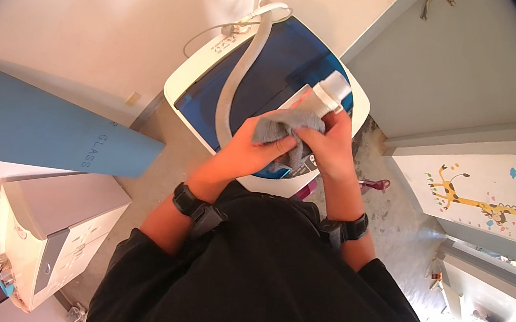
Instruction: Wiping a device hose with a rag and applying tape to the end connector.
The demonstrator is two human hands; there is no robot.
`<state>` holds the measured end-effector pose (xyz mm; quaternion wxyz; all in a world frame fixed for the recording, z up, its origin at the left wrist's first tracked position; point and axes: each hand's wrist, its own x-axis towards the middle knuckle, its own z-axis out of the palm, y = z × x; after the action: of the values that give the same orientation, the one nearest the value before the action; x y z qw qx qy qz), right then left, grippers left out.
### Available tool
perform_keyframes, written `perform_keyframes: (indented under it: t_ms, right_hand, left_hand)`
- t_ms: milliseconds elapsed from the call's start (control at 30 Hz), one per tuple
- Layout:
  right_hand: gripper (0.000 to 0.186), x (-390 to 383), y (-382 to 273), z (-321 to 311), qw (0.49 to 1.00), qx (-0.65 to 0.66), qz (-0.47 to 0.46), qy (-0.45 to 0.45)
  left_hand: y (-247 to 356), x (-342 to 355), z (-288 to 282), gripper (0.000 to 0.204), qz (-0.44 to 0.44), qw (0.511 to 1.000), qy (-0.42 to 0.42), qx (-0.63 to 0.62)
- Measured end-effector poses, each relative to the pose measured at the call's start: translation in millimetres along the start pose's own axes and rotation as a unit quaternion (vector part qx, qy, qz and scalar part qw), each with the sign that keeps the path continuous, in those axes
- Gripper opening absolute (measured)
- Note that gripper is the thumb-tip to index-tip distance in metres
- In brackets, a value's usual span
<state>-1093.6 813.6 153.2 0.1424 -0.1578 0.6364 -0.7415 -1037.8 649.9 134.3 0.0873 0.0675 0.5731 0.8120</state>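
Note:
Both my hands are closed on a bunched grey cloth [284, 129] over the front part of a washing machine [363, 103] with a dark blue lid. My left hand [247, 150] pinches the cloth from the left, thumb on top. From the right, my right hand [334, 148] presses its thumb into the cloth, and its fingers curl round behind. A white cylindrical piece [332, 90] with a wider collar sticks out beyond the cloth, next to my right fingers. Its lower part is hidden by cloth and hand, so I cannot tell its kind.
A grey hose [233, 85] lies across the lid, with a thin cable [203, 37] at the back left. Left stand a blue panel [40, 118] and a small cream cabinet [66, 224]. A purple-handled object [377, 184] lies right, near a giraffe-printed white panel [477, 198].

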Motion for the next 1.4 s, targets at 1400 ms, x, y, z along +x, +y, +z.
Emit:
perform_keyframes:
  t_ms: [1400]
  right_hand:
    - [0.042, -9.7, 8.1, 4.5, 0.994, 0.037, 0.088, 0.056]
  left_hand:
    - [-10.1, 3.7, -9.0, 0.028, -0.057, 0.998, 0.007, -0.009]
